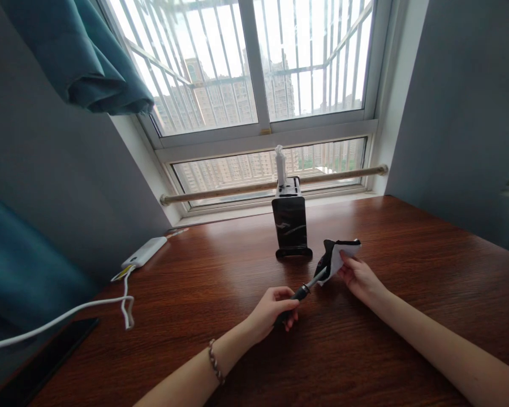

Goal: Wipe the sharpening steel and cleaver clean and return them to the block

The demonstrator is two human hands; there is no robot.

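In my left hand (275,311), closed around its dark handle, is a tool with a metal rod (316,278) and a collar where the two meet; it resembles a sharpening steel. The rod slants up and to the right, and its far end is covered by a black-and-white cloth (337,257). My right hand (356,277) pinches the white side of that cloth between thumb and fingers. Beyond both hands a black stand (290,223) stands upright on the brown wooden table (220,265). Something white and upright (280,167) sticks out of its top.
A white power strip or adapter (148,252) lies at the table's left side, with a white cable (68,312) running off it. A flat black object (51,356) lies at the lower left. Behind the table are a barred window (263,102) and a horizontal rail (237,192).
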